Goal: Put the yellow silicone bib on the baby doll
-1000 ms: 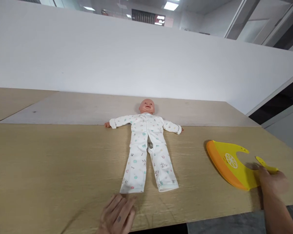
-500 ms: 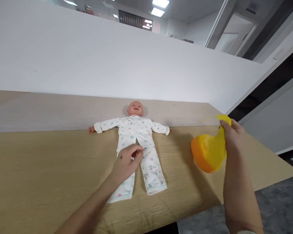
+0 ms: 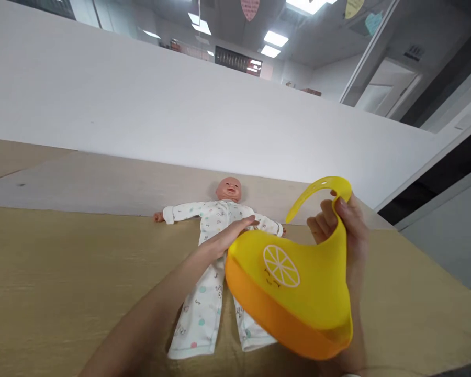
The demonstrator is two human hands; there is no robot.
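A baby doll (image 3: 215,217) in white printed pyjamas lies on its back on the wooden table (image 3: 63,272), arms spread, head toward the white wall. My right hand (image 3: 343,230) holds up a yellow silicone bib (image 3: 294,283) with an orange pocket and a lemon print, gripping it near the neck strap; the bib hangs in front of the doll's right side and legs. My left hand (image 3: 231,235) reaches over the doll's torso with fingers stretched out flat, its tips near the bib's top edge; contact with the bib is not clear.
A white partition wall (image 3: 141,115) runs behind the table. A paler board (image 3: 82,180) lies along the table's far side. The table's right edge drops off toward a grey floor and a dark doorway at the right.
My right hand has brought the bib from the right side to in front of the doll and turned its printed face toward me. My left hand moved from the doll's legs up over its torso.
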